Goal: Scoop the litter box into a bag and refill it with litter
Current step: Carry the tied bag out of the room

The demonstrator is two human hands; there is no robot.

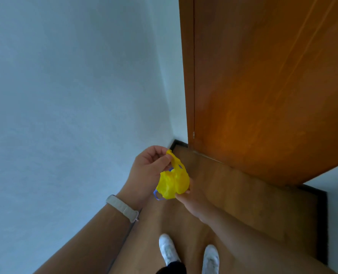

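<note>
Hands meet in front of us in the head view, both on a small yellow bag [174, 180] that is bunched tight; our left hand [148, 167] pinches a loose strip of it between thumb and fingers and holds that end up and away, while our right hand [191, 198] grips the crumpled bulk from below; we judge the two pull against each other to tease the bag open; a blue loop [157, 195] hangs off the bunch near the left wrist, where a pale wristband [122, 207] sits; we stand in white shoes [169, 248] on the wooden floor [233, 204], in a corner between a white wall [65, 95] and an orange door [273, 86]; no litter box or litter shows, so scooping is not yet begun.
</note>
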